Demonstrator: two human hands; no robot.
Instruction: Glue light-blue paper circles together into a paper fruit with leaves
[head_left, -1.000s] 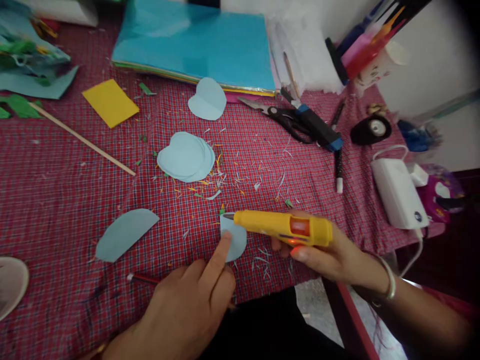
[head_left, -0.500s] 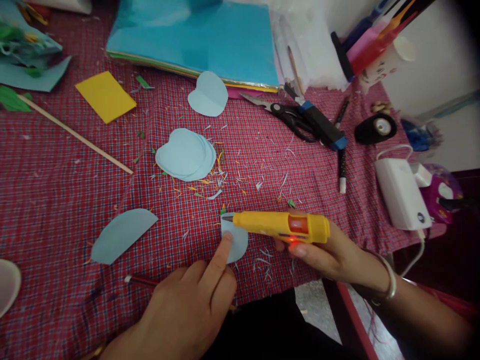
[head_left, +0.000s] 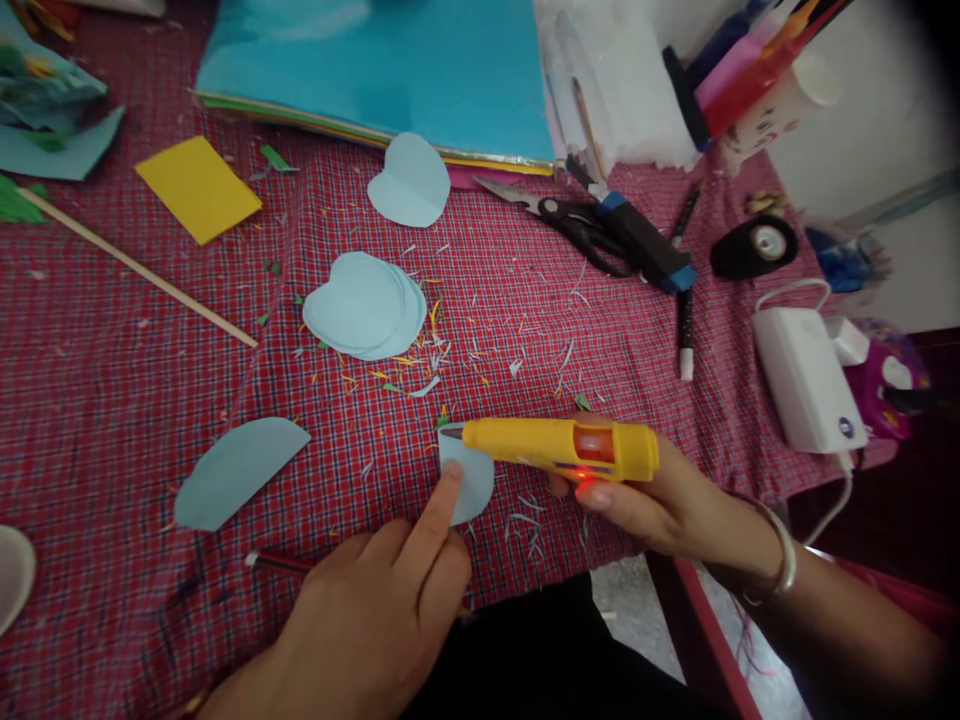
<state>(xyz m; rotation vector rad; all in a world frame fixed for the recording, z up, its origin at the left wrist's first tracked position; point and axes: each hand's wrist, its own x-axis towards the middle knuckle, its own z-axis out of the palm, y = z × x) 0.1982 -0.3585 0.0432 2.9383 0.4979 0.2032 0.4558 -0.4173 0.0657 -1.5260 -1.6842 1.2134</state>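
My right hand (head_left: 664, 505) is closed round a yellow glue gun (head_left: 540, 445), held level with its nozzle pointing left onto the top edge of a small light-blue paper piece (head_left: 474, 485). A red light glows under the gun's body. My left hand (head_left: 367, 620) has its forefinger stretched out and pressed on the lower left of that piece, the other fingers curled. Both sit near the front edge of the red checked tablecloth (head_left: 112, 400).
A folded blue half-shape (head_left: 236, 470) lies left, a stack of blue heart shapes (head_left: 364, 305) and one more heart (head_left: 409, 180) farther back. Scissors (head_left: 570, 220), a marker (head_left: 685, 335), a white box (head_left: 806, 375), yellow card (head_left: 196, 187), a wooden stick (head_left: 135, 265) and blue sheets (head_left: 375, 70) surround them.
Both hands and the glue gun stay almost where they were on the small blue piece. The view has shifted slightly, so the things on the table sit a little higher and to the left.
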